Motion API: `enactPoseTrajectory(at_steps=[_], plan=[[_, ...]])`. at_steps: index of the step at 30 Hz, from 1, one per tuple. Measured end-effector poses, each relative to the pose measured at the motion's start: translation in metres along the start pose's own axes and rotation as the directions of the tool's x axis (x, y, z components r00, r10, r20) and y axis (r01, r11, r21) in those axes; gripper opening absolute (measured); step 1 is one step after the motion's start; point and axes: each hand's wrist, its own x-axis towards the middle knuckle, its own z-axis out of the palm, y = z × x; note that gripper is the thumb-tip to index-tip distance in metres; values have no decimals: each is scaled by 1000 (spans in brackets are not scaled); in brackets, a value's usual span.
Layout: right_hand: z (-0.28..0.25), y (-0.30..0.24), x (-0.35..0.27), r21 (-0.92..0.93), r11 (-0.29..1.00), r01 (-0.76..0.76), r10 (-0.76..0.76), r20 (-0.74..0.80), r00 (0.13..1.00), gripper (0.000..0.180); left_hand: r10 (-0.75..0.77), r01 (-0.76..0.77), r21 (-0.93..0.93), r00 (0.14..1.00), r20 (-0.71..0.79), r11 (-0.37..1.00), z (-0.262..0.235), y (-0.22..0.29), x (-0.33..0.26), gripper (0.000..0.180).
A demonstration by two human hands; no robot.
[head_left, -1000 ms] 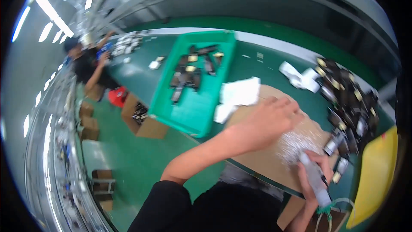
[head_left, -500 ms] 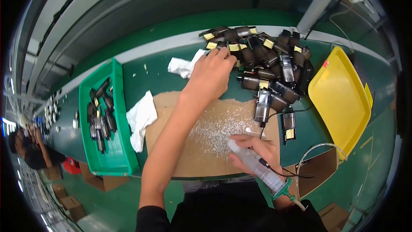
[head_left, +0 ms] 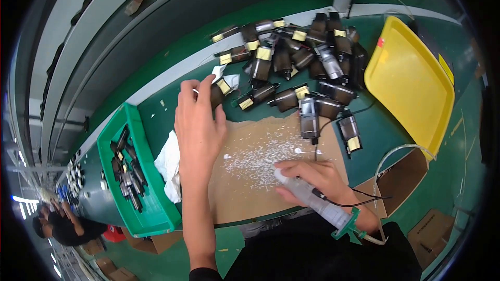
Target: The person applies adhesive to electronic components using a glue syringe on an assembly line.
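1. Now the left hand [head_left: 199,119] is drawn back from the pile [head_left: 283,60]; a dark, yellow-labelled unit [head_left: 223,87] is grasped near a white cloth [head_left: 234,80].
2. The syringe [head_left: 312,201] is kept gripped in the right hand [head_left: 325,179], its tip over the cardboard [head_left: 237,195].
3. Seemingly, one unit is thus singled out.

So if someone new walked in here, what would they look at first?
Probably the big yellow tray on the right, and beside it the heap of dark cases along the back. Nearer, white specks are scattered over the brown cardboard, where the right hand holds a cloudy tube. Over on the left, the left hand has a dark piece in its fingers.
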Motion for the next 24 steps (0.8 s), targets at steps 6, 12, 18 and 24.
enactPoseTrajectory(at_steps=[6,12,18,24], plan=[[23,-17,2,76,997,-35,31,60,998,29,-219,113,-530,965,-142,840,-10,-70,-35,40],[17,-2,-13,18,997,-75,74,25,997,28,-234,-21,-993,972,7,-114,11,-67,-31,52],[-11,-1,36,75,972,-223,223,10,975,26,-128,151,-873,964,235,-464,9,-59,-39,55],[-25,-55,87,214,977,25,51,-340,939,53,139,268,-873,963,231,-407,-2,-51,-33,43]])
